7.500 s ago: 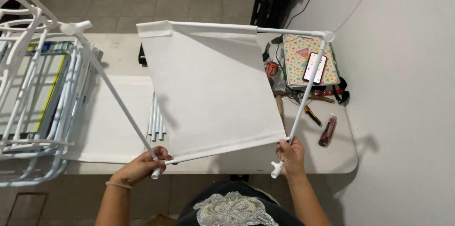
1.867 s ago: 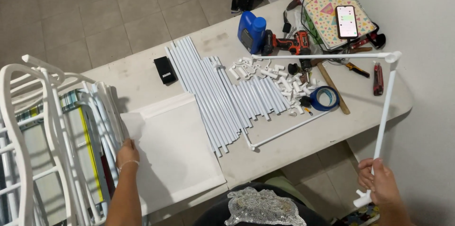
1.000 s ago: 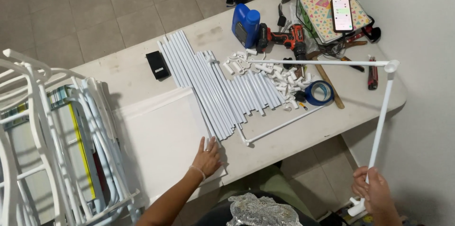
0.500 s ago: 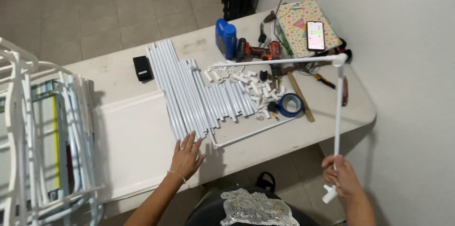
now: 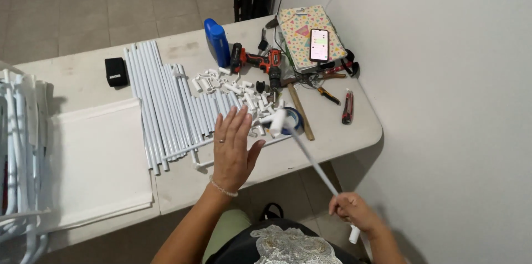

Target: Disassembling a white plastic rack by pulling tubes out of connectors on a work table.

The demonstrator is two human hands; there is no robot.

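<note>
Head view: the right hand [image 5: 354, 211] grips one thin white pipe [image 5: 310, 159]. The left hand [image 5: 234, 150] is spread flat, holding nothing, above many white pipes [image 5: 166, 109] on the table [image 5: 343, 131].

We have one view only, from the camera on the person's head, so nothing is shared with a second view. We look steeply down and forward over the person's lap at the tabletop [image 5: 332, 147], which runs slantwise through the frame. The near edge lies close under us and the far edge climbs toward the tiled floor [image 5: 111, 3] at the top. The wall [image 5: 443, 75] fills the right side. We are near enough that the left hand [image 5: 233, 150] looms large at centre, while the right hand [image 5: 352, 211] sits low at the bottom right, off the tabletop's near edge. The white rack [image 5: 16, 159] is cut by the left border.
</note>
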